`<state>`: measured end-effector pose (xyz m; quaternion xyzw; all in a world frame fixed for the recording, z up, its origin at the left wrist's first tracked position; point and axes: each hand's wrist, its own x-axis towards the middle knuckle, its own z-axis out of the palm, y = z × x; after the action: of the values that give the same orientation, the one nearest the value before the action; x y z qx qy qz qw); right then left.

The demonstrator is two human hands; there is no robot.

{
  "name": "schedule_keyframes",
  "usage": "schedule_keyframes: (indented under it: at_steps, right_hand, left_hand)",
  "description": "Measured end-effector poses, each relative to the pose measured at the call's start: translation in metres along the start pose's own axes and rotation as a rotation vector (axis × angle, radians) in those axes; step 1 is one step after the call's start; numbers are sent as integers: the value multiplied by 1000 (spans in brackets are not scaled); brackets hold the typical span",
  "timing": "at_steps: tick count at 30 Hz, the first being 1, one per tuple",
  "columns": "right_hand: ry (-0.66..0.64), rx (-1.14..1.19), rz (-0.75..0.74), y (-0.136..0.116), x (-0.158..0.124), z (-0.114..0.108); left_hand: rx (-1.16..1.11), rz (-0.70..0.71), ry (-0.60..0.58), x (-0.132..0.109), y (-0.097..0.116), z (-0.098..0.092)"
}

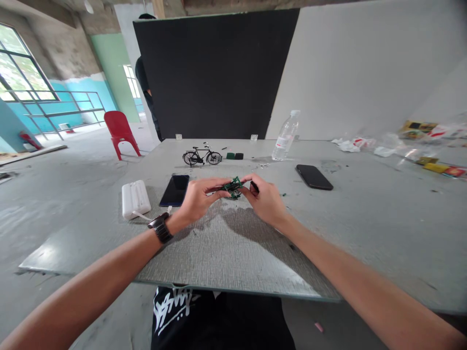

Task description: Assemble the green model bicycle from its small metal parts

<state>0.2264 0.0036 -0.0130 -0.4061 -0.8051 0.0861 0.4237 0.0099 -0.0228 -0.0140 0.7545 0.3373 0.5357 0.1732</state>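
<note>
Both my hands meet over the middle of the grey table (pixel 233 253). My left hand (pixel 199 198), with a black watch on its wrist, pinches a small green model part (pixel 232 187) from the left. From the right, my right hand (pixel 265 198) closes its fingers on the same green part, with a small dark piece at its fingertips. A finished black model bicycle (pixel 202 156) stands farther back. Two small blocks, one green and one black (pixel 234 156), lie just right of it.
A dark phone (pixel 175 190) and a white power bank (pixel 135 199) lie to the left, another black phone (pixel 314 177) to the right. A clear water bottle (pixel 286 135) stands behind. Plastic wrappers and boxes (pixel 412 146) litter the far right. A person stands behind the black board (pixel 219 73); a red chair (pixel 119 130) stands at left.
</note>
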Motion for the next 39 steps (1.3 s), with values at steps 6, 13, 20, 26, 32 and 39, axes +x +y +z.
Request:
schedule_keyframes:
  at_steps: [6,13,20,26,32,39]
  right_hand:
    - [5,6,2,1,0,1]
    - [-10,9,13,2,1,1]
    - [37,-167,-75,-6,-8,7]
    - [-4,-317,-171,-14,-11,18]
    - [39,-304,-178,-15,-11,19]
    - [128,-262,-132,-28,-6,16]
  left_hand:
    - [18,12,-4,0,0,-1]
    - [90,28,11,1,8,-2]
    - [124,4,106,1,11,0]
    - [203,38,73,-2,12,-1]
    - [246,32,83,-6,14,3]
    - [54,-4,214,-5,24,17]
